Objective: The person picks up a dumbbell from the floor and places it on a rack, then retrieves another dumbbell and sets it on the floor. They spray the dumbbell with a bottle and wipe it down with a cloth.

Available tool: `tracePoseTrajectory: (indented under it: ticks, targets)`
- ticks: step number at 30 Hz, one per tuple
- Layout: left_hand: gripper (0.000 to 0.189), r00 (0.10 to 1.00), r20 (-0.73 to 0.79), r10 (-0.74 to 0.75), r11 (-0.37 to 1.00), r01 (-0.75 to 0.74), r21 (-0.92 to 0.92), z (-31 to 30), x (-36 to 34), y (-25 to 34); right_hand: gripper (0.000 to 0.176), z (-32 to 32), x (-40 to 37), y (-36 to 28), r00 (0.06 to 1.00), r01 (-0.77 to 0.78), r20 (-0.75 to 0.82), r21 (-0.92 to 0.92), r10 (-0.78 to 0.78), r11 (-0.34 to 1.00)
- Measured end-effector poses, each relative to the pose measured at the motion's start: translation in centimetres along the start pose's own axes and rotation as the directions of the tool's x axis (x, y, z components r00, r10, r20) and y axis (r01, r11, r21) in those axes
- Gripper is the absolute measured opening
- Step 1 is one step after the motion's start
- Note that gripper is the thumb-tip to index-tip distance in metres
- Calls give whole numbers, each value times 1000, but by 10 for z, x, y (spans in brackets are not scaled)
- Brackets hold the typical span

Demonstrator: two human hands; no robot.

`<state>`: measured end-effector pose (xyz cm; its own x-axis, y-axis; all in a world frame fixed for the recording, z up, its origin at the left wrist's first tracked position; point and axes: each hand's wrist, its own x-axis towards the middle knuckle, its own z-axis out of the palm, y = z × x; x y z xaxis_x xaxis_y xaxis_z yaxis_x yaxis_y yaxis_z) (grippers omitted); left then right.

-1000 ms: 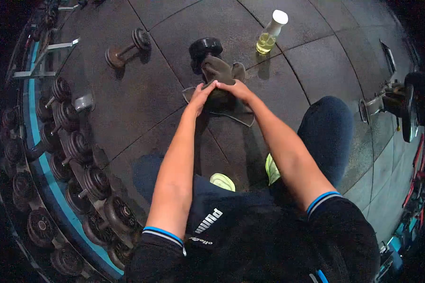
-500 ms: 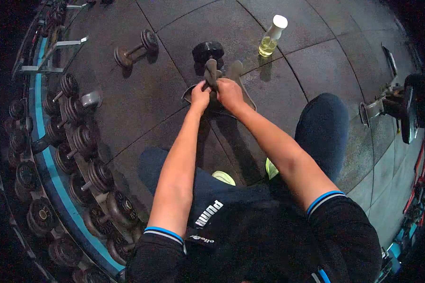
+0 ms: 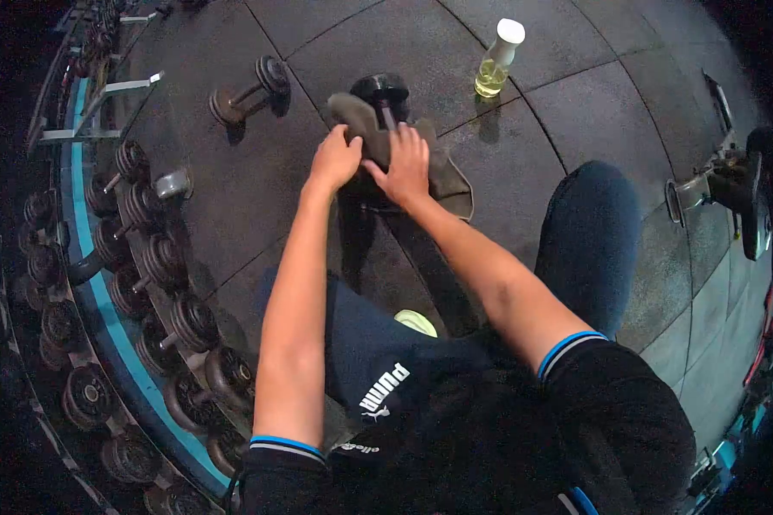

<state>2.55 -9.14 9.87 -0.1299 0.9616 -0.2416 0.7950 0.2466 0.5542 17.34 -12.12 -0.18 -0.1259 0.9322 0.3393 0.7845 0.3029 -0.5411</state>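
A grey-brown cloth [image 3: 448,182] lies spread around a dark dumbbell [image 3: 380,88] on the floor in front of me. The dumbbell's far head and part of its handle show; the cloth and my hands hide the rest. At the cloth's left part, my left hand [image 3: 337,159] has its fingers bent against the fabric; whether it grips any is unclear. My right hand [image 3: 404,165] rests over the cloth near the dumbbell handle, thumb apart from the fingers.
A second dumbbell [image 3: 249,94] lies ahead to the left. Farther right stands a bottle with yellow liquid [image 3: 491,75]. A dumbbell rack with a blue strip [image 3: 103,318] runs along the left. Gym equipment [image 3: 730,184] is at the right.
The bunched cloth has been lowered and spread about the dumbbell. My hands have moved apart, the left one leftward, and the right hand's fingers have opened. The dumbbell handle now shows.
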Motion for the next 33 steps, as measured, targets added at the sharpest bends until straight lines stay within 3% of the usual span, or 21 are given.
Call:
tracePoseTrajectory:
  ticks: [2,3,5,7,10,11,12,14,17,20,24,27,30,31,33]
  targets:
    - [57,1000,-2,-28,992,27,-122,28,0,-4,85,11,-2,1,950,-292,-106,14,292,956]
    - [57,993,114,4,991,12,-134,48,10,-20,99,12,0,5,911,-410,-31,6,410,912]
    - [60,912,409,33,979,53,-197,86,24,-48,103,4,11,18,817,-572,122,43,564,819]
    - [62,913,408,23,979,63,-196,89,18,-37,102,-29,29,25,663,-716,328,17,673,698]
    - [62,895,439,79,968,37,-249,82,14,-24,94,-32,35,49,682,-661,434,20,589,750]
    - [61,896,436,87,963,36,-266,82,11,-20,86,-29,28,49,764,-597,374,97,527,796]
    - [60,896,433,97,958,33,-284,80,10,-13,66,-41,28,35,805,-520,330,-7,493,854]
    - [56,904,416,96,958,29,-284,96,20,-33,37,-30,17,41,946,-278,174,7,272,961]
    - [46,954,269,135,986,-102,-134,78,7,-18,24,-55,23,38,923,-266,311,83,228,960]
    - [31,967,176,185,974,-204,96,50,-5,4,22,-73,30,27,902,-199,405,79,151,977]
    - [18,951,147,270,903,-303,304,45,-6,6,33,-84,19,17,803,-324,562,134,198,936]
    - [22,928,276,252,949,-293,118,27,0,2,39,-75,16,26,821,-333,540,183,188,925]
    - [24,790,601,125,977,-204,64,17,8,-2,35,-68,10,31,835,-339,526,258,163,905]
    - [27,769,638,48,991,-115,64,21,11,-2,33,-68,11,33,831,-340,535,275,151,899]
    - [27,775,630,48,980,-159,121,36,9,-2,34,-66,12,36,837,-306,532,264,127,915]
